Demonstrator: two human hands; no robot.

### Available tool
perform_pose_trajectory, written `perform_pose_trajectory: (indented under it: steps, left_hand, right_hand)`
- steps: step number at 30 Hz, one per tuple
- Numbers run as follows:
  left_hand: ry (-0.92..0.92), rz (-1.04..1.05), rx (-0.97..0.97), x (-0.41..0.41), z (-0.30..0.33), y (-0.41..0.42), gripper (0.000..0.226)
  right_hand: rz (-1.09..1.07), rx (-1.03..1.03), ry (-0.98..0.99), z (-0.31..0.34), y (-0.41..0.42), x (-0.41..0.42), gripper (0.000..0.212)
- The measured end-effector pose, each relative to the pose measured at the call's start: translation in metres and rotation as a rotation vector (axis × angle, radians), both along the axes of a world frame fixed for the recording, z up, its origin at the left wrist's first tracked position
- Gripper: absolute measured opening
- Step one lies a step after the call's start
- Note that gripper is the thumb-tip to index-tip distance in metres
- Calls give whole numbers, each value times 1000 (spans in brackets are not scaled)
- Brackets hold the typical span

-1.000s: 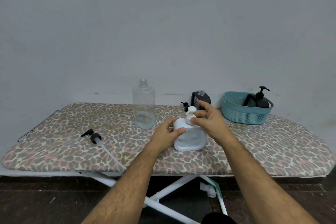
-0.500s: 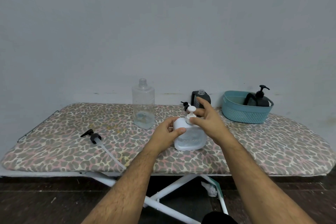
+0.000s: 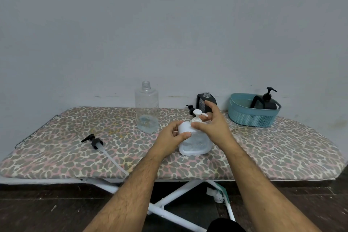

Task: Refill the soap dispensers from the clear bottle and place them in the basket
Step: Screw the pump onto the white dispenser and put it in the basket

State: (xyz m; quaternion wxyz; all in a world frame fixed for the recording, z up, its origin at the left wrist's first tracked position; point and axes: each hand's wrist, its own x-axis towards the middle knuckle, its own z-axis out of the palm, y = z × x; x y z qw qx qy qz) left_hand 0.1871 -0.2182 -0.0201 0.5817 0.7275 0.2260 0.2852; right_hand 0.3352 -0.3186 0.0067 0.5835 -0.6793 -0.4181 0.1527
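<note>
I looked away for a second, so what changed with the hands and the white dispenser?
Little: the right hand turned at the pump, whose nozzle now points right. The left hand holds the white dispenser as before. Clear bottle and basket stayed put.

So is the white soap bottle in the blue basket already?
No, the white dispenser stands on the board, held by both hands; the basket holds a black one.

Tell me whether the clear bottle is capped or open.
Open. The clear bottle stands upright with bare neck threads; a black pump lies on the board.
</note>
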Motion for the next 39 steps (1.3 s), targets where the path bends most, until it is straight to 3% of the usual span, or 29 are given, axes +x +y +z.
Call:
perform_pose_trajectory:
  steps: [5, 12, 18, 26, 31, 39]
  left_hand:
    - [7, 10, -1, 0, 0, 1, 39]
    - [12, 14, -5, 0, 1, 0, 38]
    - [32, 26, 14, -1, 1, 0, 42]
    - [28, 32, 26, 2, -2, 1, 37]
    - [33, 62, 48, 4, -6, 3, 43]
    - [47, 95, 96, 6, -11, 4, 45]
  right_hand:
    - [212, 12, 148, 1, 1, 7, 89]
    - [-11, -66, -112, 5, 6, -1, 92]
    - [229, -87, 62, 12, -6, 10, 94]
    - [94, -132, -146, 11, -2, 11, 88]
    - [-26, -124, -188, 5, 0, 5, 61]
    - [-178, -103, -277, 2, 2, -21, 49]
